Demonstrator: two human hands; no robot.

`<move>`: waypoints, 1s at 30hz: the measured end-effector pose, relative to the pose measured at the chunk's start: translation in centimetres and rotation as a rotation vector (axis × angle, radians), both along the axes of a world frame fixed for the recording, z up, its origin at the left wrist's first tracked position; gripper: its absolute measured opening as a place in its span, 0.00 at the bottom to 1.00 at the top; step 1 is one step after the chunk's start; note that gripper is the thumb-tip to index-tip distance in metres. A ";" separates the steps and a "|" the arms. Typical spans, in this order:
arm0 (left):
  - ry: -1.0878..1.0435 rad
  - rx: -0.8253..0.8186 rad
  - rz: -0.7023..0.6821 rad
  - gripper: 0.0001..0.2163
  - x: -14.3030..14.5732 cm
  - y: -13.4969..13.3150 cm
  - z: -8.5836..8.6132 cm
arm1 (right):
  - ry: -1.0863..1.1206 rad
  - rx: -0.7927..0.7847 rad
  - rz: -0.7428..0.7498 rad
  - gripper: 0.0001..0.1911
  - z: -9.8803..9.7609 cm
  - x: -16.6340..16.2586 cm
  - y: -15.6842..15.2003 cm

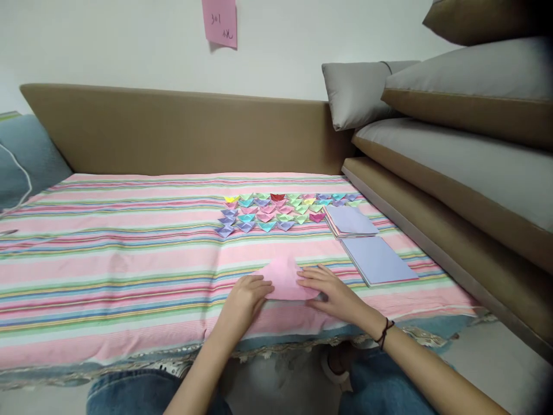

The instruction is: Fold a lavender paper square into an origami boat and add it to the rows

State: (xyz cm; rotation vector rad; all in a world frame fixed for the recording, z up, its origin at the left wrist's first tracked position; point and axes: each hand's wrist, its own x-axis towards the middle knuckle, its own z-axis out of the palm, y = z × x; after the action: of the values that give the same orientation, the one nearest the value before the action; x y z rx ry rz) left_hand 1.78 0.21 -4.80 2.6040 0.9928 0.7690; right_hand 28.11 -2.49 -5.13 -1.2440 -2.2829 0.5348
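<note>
A pink sheet of paper (pixel 285 279) is between my hands near the front of the striped cloth; it looks folded, with a peak pointing away from me. My left hand (pixel 246 297) grips its left corner, fingers on top and the thumb mostly hidden. At the right corner, my right hand (pixel 332 291) pinches the paper, fingers over it and thumb at the lower edge. Beyond the sheet stand rows of small folded paper boats (pixel 266 217) in several colours. To the right lie a stack of square paper (pixel 352 222) and a second lavender-topped stack (pixel 380 260).
The striped cloth (pixel 108 271) covers the surface, with its fringed edge above my knees. Piled cushions (pixel 453 144) rise along the right side, and a brown backrest (pixel 185 132) runs along the wall. A pink note (pixel 220 22) hangs above.
</note>
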 end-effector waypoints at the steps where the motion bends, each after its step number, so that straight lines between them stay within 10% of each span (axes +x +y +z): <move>1: -0.050 -0.066 -0.013 0.10 -0.3 0.0 0.3 | 0.071 0.036 0.002 0.18 0.0 0.0 0.2; 5: -0.156 -0.246 0.128 0.10 -1.4 -0.5 0.6 | 0.382 -0.061 -0.061 0.06 0.0 -0.9 0.4; 14: -0.134 -0.236 0.512 0.17 -1.5 -1.7 -1.4 | 0.499 -0.178 -0.307 0.23 -2.0 -3.5 0.3; 30: -0.015 -0.186 0.655 0.16 -0.2 -2.9 -0.9 | 0.469 -0.165 -0.469 0.12 -1.3 -4.7 -0.1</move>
State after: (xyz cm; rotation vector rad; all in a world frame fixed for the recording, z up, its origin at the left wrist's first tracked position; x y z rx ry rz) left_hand 1.59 -2.68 -5.73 2.1061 1.8482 0.7741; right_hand 23.43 -2.56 -6.48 -1.4859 -1.5254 0.7519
